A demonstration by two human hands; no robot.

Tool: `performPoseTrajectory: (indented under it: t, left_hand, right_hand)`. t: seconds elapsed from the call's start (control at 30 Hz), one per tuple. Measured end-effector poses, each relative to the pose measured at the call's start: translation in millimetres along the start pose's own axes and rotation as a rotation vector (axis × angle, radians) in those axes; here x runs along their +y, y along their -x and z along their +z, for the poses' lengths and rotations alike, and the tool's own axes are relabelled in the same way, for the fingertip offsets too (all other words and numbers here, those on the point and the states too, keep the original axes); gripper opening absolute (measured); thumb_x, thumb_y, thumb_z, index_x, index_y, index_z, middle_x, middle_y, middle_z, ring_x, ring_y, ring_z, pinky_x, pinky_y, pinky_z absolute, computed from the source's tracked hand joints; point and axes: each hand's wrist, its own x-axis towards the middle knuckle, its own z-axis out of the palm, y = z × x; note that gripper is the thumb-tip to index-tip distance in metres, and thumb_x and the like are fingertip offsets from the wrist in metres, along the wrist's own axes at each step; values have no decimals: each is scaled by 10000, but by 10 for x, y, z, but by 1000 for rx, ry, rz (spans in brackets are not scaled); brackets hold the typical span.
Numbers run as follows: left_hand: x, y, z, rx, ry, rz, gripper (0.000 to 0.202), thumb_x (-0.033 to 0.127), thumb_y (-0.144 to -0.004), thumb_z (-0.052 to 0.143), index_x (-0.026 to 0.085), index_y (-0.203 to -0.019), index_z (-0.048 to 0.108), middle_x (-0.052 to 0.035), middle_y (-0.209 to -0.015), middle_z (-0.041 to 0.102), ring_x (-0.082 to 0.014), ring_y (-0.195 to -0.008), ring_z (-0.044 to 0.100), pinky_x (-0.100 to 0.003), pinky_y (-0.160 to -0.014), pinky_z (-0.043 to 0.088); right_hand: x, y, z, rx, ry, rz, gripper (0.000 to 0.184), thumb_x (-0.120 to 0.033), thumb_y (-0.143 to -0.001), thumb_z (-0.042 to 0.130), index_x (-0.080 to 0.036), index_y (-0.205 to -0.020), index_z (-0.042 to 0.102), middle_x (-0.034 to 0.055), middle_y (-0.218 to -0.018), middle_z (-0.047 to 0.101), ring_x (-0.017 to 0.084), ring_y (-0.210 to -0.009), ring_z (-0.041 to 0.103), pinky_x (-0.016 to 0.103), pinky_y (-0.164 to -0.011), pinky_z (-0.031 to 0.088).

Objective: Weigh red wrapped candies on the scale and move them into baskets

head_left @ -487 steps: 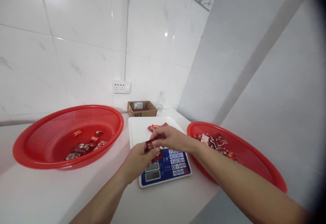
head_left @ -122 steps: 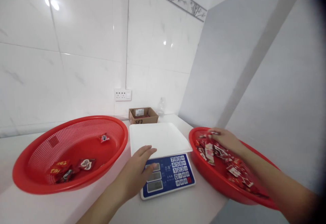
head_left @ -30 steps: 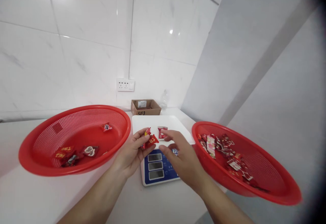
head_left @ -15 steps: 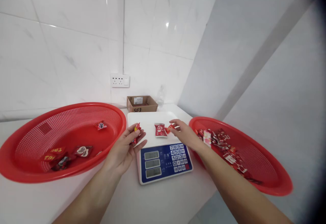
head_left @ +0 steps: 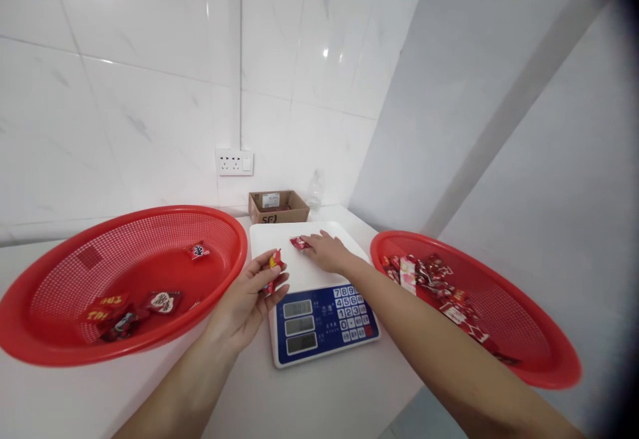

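My left hand [head_left: 249, 296] is closed around small red-wrapped candies [head_left: 274, 267] with yellow print, held beside the front left of the scale's pan. My right hand [head_left: 325, 251] reaches over the white pan [head_left: 269, 233] of a digital scale. Its fingertips are closed on a red candy packet [head_left: 299, 243], most of which they cover. In front of the pan sits the scale's blue panel [head_left: 327, 342], with three displays on the left and a keypad on the right. Whether another candy lies under the right hand is hidden.
A large red plastic basket [head_left: 227, 279] stands at the left with several wrapped candies inside. Another red basket [head_left: 542, 352] at the right holds a heap of packets. Behind the scale are a cardboard box [head_left: 287, 215] and a clear bottle [head_left: 315, 189] near the tiled wall.
My right hand has moved left across the pan onto the red packet, now mostly covered by its fingers. The left hand keeps its candies, having shifted slightly.
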Motion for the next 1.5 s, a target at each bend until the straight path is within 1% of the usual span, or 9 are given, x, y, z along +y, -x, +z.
performPoseTrajectory:
  t: [0.1, 0.2, 0.3, 0.43, 0.6, 0.8, 1.1, 1.37, 1.5]
  left_hand:
    - [-20, 13, -1, -20, -47, 7, 275, 51, -792, 558, 174, -1036, 583, -30, -866, 597, -65, -631, 591, -164, -541, 524]
    - [-55, 18, -19, -61, -139, 51, 296, 125, -791, 585, 189, -1080, 578, -22, -859, 577, -67, -629, 564, -167, -523, 508]
    - [-104, 20, -37, -76, -297, 176, 490, 160, -745, 637, 256, -1206, 500, -5, -844, 566, -90, -663, 554, -178, -509, 496]
    - [-150, 25, -40, -82, -472, 280, 752, 212, -687, 682, 297, -1342, 324, 2, -838, 555, -115, -649, 538, -214, -484, 493]
    - [-106, 12, -52, -6, -478, 308, 734, 227, -722, 636, 279, -1360, 277, -29, -922, 526, -109, -646, 533, -247, -511, 515]
    - [-35, 39, -42, -31, -385, 223, 837, 116, -703, 589, 301, -1394, 155, -7, -831, 542, -94, -549, 529, -217, -447, 464]
    - [-133, 117, -19, -234, -529, 81, 928, 123, -727, 601, 316, -1416, 10, -11, -811, 565, -128, -614, 574, -277, -509, 527]
    - [-84, 98, -47, -165, -441, 177, 751, 202, -788, 561, 306, -1401, 140, -115, -1096, 556, -107, -607, 582, -291, -525, 538]
    - [-58, 98, -57, -145, -427, 196, 733, 231, -777, 583, 260, -1393, 186, -114, -1062, 566, -113, -626, 564, -281, -523, 535]
  right_hand:
    - [-73, 15, -68, 67, -1, 40, 470, -280, -893, 392, -229, -1359, 357, 112, -1429, 333, 346, -1338, 149, 612, -1009, 146]
    - [-235, 171, -185, 163, -282, -65, 360, -244, -905, 367, -188, -1235, 500, 114, -1299, 499, 253, -1228, 398, 461, -995, 317]
    - [-449, 396, -309, -88, -741, -173, 299, -354, -886, 413, -169, -1016, 610, 80, -965, 661, 167, -849, 623, 325, -747, 505]
    - [-561, 523, -371, -256, -948, -186, 161, -277, -763, 603, -144, -848, 636, 18, -714, 645, 96, -609, 597, 227, -598, 496]
    - [-208, 338, -334, -22, -794, 12, 134, -205, -779, 559, -130, -856, 639, 31, -700, 654, 94, -553, 571, 230, -568, 482]
    - [6, 311, -296, 168, -408, 90, 287, -213, -789, 555, -136, -1058, 620, 120, -1133, 615, 215, -963, 580, 356, -875, 428]
    - [-593, 617, -305, -285, -1094, -281, 194, -213, -721, 622, -153, -905, 611, -3, -703, 648, 117, -625, 609, 267, -615, 490]
    - [18, 165, -382, 305, -900, 137, 216, -165, -812, 512, -143, -1024, 547, 87, -902, 686, 143, -786, 657, 275, -719, 516]
    - [324, 2, -307, 331, -698, 256, 356, -102, -794, 488, -105, -1149, 501, 152, -998, 658, 201, -874, 649, 346, -761, 516]
